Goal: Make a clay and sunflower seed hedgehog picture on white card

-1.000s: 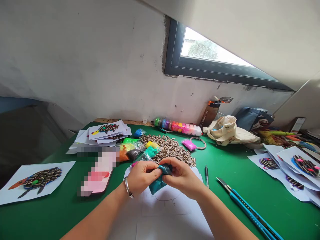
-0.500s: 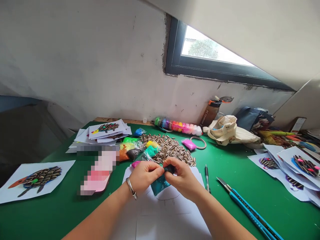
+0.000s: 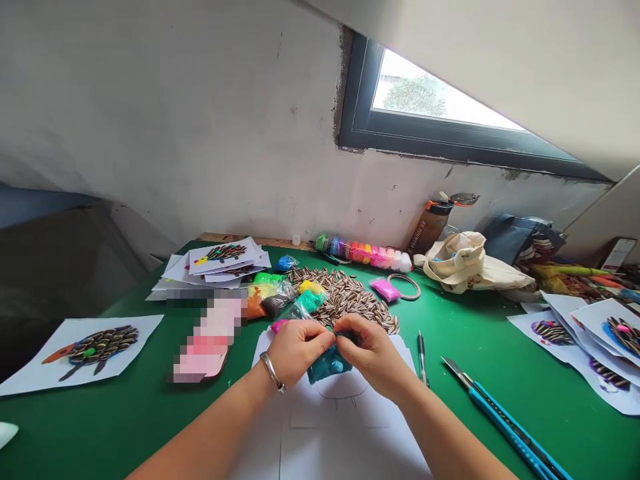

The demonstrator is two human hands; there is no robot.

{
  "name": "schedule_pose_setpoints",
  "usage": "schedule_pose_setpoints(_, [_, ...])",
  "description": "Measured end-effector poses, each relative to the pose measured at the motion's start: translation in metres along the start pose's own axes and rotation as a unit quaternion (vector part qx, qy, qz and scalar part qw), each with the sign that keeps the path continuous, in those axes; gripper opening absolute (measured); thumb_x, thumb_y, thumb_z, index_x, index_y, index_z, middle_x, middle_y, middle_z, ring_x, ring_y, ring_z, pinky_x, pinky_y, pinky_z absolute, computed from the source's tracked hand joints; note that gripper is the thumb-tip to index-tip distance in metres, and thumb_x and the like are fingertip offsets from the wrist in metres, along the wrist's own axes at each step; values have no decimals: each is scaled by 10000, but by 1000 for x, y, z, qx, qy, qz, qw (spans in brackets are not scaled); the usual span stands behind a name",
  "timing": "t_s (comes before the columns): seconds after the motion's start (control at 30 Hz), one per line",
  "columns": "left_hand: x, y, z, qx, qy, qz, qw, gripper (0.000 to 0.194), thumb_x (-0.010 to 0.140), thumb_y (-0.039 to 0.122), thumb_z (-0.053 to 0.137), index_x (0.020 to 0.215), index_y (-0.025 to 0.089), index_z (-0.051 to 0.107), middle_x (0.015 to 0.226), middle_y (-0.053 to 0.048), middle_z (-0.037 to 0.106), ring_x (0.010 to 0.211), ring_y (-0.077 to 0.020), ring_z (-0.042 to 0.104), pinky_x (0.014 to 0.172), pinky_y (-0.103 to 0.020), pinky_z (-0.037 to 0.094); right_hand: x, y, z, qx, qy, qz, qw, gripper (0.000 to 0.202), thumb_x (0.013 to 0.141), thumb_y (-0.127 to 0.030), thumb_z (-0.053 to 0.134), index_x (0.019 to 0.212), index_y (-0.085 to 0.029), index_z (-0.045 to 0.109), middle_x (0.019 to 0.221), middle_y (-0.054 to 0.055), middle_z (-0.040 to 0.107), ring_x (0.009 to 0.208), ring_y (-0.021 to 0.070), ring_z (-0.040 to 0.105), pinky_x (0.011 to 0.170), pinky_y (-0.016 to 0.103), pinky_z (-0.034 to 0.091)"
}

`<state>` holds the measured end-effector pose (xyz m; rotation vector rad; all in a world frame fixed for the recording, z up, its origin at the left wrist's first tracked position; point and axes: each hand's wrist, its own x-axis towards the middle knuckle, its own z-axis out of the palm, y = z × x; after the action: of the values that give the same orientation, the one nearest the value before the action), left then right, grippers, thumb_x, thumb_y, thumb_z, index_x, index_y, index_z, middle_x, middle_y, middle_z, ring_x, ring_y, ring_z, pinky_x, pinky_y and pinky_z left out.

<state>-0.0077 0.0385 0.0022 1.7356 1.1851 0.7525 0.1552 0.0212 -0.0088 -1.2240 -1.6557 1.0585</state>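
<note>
Both hands pinch the upper edge of a teal plastic packet of modelling clay (image 3: 326, 367). My left hand (image 3: 300, 348) grips it with thumb and forefinger, a silver bangle on that wrist. My right hand (image 3: 374, 353) is closed on its other side, fingertips almost touching the left ones. Beneath the packet lies white paper (image 3: 340, 417) with a pencilled rounded outline and short legs. Just beyond the hands spreads a heap of striped sunflower seeds (image 3: 345, 297). The fingers partly cover the packet's top.
Bagged coloured clay (image 3: 311, 300) lies beside the seeds. A pen (image 3: 422, 357) and a utility knife (image 3: 505, 417), blade out, lie right. Seed pictures (image 3: 100, 347) flank the green table (image 3: 135, 433). A bottle (image 3: 431, 223) and cloth bag (image 3: 457, 260) stand at the back.
The view has swung slightly left. My fingertips have come together along the packet's top edge, and the packet hangs more level than before. Both hands still hold it.
</note>
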Motion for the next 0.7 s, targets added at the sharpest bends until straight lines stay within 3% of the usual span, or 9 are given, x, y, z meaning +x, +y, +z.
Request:
schedule_pose_setpoints(0.13, [0,1,3,34,4,16,999,339,777,376,506,557,145,621,532,20,507,557,-113,431,507,-206,328,-1,1,6,-70,43,-17,996,124,722,-112,468,721,-191,564,620,-39,486,583,103,419,508,208,319])
schedule_pose_setpoints(0.33, [2,-6,-2,32,42,-6,999,319,781,405,517,704,150,692,663,-19,632,651,-155,531,578,-220,399,1,-1,5,-53,67,-38,996,162,758,-189,521,904,-201,589,812,12,597,696,138,515,580,226,392])
schedule_pose_setpoints(0.57, [1,-2,3,89,27,37,995,330,813,356,483,608,162,654,571,17,562,586,-122,487,546,-203,355,1,2,7,-124,88,-2,988,82,666,-123,495,692,-201,495,602,-51,464,570,103,412,514,215,308])
schedule_pose_setpoints(0.7, [0,-1,2,99,45,32,994,330,816,360,484,618,167,664,581,15,581,595,-126,501,554,-205,360,1,3,10,-122,112,-2,986,39,711,-157,515,713,-196,514,622,-40,499,580,106,429,526,222,325])
